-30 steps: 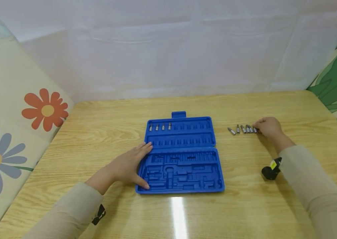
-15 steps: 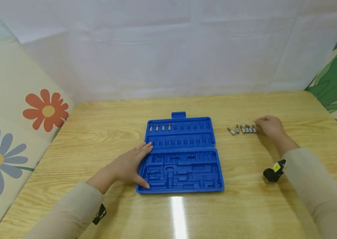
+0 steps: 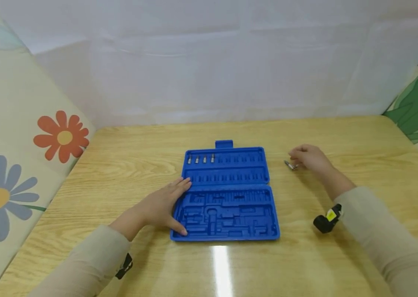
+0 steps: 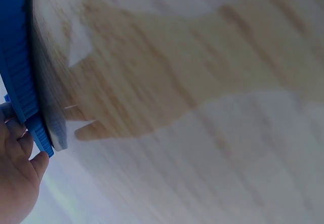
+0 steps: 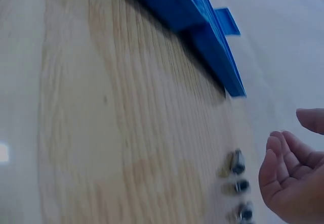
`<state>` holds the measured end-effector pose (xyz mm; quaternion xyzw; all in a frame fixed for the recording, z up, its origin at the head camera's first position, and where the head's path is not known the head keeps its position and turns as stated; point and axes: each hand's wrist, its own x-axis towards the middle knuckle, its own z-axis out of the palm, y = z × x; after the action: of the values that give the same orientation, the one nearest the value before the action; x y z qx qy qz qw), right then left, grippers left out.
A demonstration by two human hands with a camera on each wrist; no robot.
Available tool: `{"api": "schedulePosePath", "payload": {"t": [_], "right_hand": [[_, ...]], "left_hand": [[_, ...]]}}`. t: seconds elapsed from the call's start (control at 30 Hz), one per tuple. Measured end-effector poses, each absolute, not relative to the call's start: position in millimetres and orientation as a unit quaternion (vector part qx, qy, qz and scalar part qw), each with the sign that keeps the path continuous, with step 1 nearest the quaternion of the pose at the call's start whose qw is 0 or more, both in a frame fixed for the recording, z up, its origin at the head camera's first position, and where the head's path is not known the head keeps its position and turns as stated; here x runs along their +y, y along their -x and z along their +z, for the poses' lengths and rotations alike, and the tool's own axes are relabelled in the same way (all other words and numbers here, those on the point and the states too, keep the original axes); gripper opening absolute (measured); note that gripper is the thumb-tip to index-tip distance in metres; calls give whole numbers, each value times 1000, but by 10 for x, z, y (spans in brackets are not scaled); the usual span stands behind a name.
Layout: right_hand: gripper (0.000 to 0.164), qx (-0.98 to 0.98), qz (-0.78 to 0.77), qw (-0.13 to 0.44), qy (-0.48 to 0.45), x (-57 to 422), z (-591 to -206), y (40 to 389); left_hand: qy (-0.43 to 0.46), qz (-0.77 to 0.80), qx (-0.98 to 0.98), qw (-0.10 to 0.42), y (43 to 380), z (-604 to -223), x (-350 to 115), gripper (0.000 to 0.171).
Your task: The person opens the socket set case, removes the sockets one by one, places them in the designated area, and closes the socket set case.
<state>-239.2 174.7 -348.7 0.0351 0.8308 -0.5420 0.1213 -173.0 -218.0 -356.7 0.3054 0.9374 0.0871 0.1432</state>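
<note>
An unfolded blue plastic socket-set case (image 3: pixel 227 238) lies on the wooden table. Along its left side rests my left hand (image 3: pixel 158 208), fingers stretched over the rim near the hinge, thumb on the front left corner. In the left wrist view that hand (image 4: pixel 20 168) is at the case edge. Several small silver bit sockets (image 3: pixel 212 158) stand in the lid's upper left slots. My right hand (image 3: pixel 311 159) is above the loose bit sockets (image 3: pixel 290 165) right of the case, hiding most. In the right wrist view its thumb (image 5: pixel 311 120) is apart from the fingers, nothing between them.
The case's latch tab (image 3: pixel 224 144) points to the back. A white sheet (image 3: pixel 231 62) hangs behind the table (image 3: pixel 138 148), with flower-patterned panels at both sides. Each wrist carries a black camera (image 3: pixel 327 220).
My right hand has moved left from the far end of the loose row to above its near part, covering most bit sockets. My left hand has stayed on the case.
</note>
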Motion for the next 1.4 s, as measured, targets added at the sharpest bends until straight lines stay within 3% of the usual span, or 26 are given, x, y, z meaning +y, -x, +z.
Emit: {"api": "schedulePosePath", "payload": {"t": [0.23, 0.9, 1.4], "right_hand": [[39, 813, -558, 164, -2, 1432, -3509, 2415], [27, 817, -540, 199, 38, 423, -3462, 2659], [22, 863, -473, 161, 73, 20, -3530, 2867]], "left_hand": [[-307, 90, 936, 146, 1722, -3571, -2170, 123], [-306, 95, 935, 153, 1750, -3544, -2170, 123], [-295, 85, 937, 165, 1734, -3518, -2163, 124]]}}
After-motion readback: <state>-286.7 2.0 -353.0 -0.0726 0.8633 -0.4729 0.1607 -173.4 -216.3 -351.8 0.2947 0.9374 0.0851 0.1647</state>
